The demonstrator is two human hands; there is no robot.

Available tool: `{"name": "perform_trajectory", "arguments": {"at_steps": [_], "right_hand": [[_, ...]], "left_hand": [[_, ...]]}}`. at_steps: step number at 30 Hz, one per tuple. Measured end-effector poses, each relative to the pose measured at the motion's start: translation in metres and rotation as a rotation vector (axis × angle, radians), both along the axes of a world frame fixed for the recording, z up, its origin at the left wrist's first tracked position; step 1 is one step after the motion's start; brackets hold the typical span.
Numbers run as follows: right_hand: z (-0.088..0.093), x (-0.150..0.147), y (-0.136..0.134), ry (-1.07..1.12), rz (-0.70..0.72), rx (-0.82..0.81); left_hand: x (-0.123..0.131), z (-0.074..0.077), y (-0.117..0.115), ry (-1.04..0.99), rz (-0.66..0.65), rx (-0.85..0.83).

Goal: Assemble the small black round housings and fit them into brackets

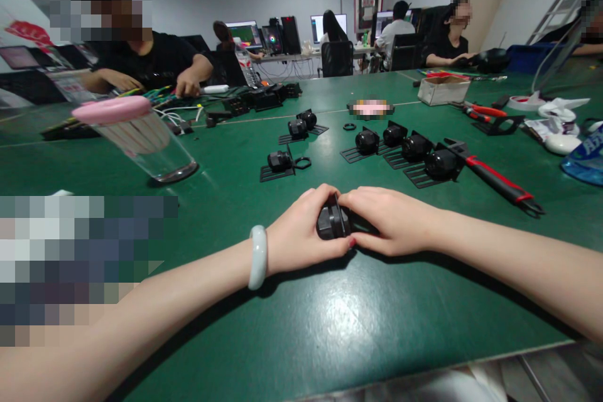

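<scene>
Dark green bench [301, 326]; black camera module [332, 222] held between both hands; pale jade-white bangle [258, 257]; pink-lidded clear cup [136, 132]; red-handled black pliers [494, 177]; white cardboard box [443, 90]

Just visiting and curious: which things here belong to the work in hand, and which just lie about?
In hand: black part, gripped by left hand and right hand; matching black units.
Lying about: pink-lidded glass, red-handled tool, white box.

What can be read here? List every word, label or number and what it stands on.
None reads clearly.
Too blurred: white characters on the blue packet, right edge.
Blurred: red print on the white banner, far left.
Too small: monitors.
No marking visible on the black part held by left hand and right hand.
</scene>
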State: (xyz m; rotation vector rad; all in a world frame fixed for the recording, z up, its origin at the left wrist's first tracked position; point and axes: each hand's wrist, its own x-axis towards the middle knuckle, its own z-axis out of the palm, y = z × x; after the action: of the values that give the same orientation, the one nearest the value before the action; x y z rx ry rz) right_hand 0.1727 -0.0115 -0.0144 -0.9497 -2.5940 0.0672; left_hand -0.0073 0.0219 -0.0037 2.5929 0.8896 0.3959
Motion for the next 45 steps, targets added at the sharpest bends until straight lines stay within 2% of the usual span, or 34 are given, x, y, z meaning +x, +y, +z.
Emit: {"name": "perform_trajectory", "arguments": {"at_steps": [45], "right_hand": [[0.0023, 0.0012, -0.0007, 0.021, -0.01, -0.05]], "left_hand": [[0.0011, 0.0003, -0.0001, -0.026, 0.002, -0.011]]}}
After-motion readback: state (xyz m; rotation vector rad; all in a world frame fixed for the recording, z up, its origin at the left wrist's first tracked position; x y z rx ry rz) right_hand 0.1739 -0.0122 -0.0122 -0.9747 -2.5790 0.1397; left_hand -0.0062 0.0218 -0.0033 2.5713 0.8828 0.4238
